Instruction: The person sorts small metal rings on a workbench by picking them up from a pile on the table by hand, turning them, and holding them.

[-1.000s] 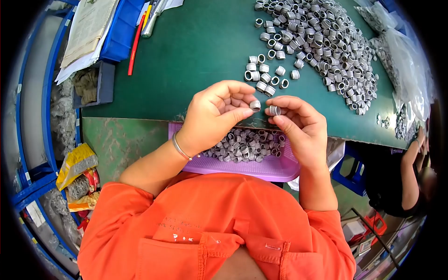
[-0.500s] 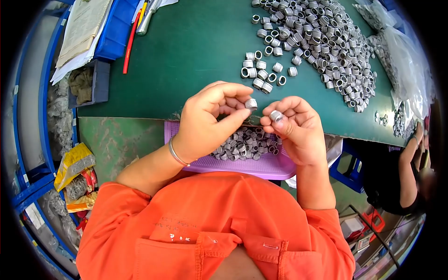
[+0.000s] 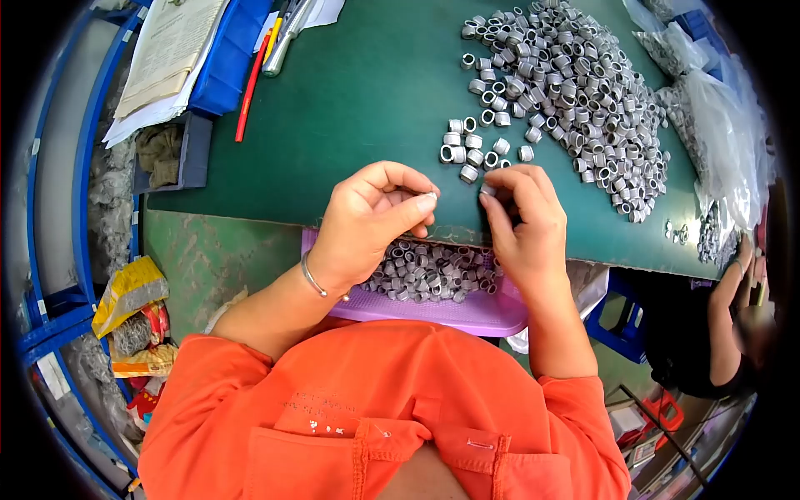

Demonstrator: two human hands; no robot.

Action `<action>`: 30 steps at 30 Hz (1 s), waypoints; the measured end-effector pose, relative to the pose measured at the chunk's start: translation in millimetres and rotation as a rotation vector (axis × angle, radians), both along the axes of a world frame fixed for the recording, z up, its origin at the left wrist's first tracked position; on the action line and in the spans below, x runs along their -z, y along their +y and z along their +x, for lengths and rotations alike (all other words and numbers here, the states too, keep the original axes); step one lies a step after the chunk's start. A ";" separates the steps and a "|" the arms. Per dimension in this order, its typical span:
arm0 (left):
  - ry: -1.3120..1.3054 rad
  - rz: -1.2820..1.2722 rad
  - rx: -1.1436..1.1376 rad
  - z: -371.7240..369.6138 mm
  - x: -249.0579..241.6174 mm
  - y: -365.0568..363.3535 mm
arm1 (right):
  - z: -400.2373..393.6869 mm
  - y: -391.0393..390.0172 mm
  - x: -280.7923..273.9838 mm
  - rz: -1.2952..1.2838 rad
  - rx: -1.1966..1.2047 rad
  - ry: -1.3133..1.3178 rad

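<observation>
My left hand (image 3: 377, 215) is closed in a pinch above the table's front edge; what its fingertips hold, if anything, is hidden. My right hand (image 3: 527, 223) has thumb and fingers closed round a small grey metal ring (image 3: 487, 190), beside a loose group of similar rings (image 3: 473, 157). Beyond lies a large heap of rings (image 3: 583, 100) on the green table (image 3: 358, 100). Below both hands, a purple basket (image 3: 417, 309) holds more rings (image 3: 427, 271).
At the upper left are a blue bin (image 3: 218, 79) with papers (image 3: 167, 62), pens (image 3: 250, 87) and a grey box (image 3: 193, 154). Plastic bags (image 3: 721, 125) lie at the right. Another person's arm (image 3: 723, 308) shows at the right edge.
My hands have moved apart slightly, and my right hand has turned toward the loose rings. The ring seen earlier in my left fingertips is no longer visible. The view has shifted a little.
</observation>
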State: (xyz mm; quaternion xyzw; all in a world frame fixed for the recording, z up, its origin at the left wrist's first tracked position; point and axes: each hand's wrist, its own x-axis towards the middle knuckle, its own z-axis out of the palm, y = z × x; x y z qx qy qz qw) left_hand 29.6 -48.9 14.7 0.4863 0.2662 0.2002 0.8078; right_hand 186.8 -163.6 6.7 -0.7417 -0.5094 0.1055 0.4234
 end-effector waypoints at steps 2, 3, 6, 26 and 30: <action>0.043 -0.023 -0.045 1.0 -2.8 0.7 | 1.7 -7.8 -3.5 0.037 -0.023 0.343; 0.032 -0.021 -0.047 2.4 -3.9 1.6 | 3.0 -10.8 -5.7 0.071 -0.048 0.694; 0.030 -0.017 0.031 5.2 -6.5 2.3 | 6.2 -16.2 -8.6 0.144 -0.100 1.217; -0.083 0.081 -0.015 9.1 2.9 -3.3 | 9.1 -0.2 -1.1 0.092 0.049 0.355; -0.012 -0.031 0.007 9.8 -0.7 -1.0 | 5.8 -15.8 -8.8 0.145 -0.087 0.851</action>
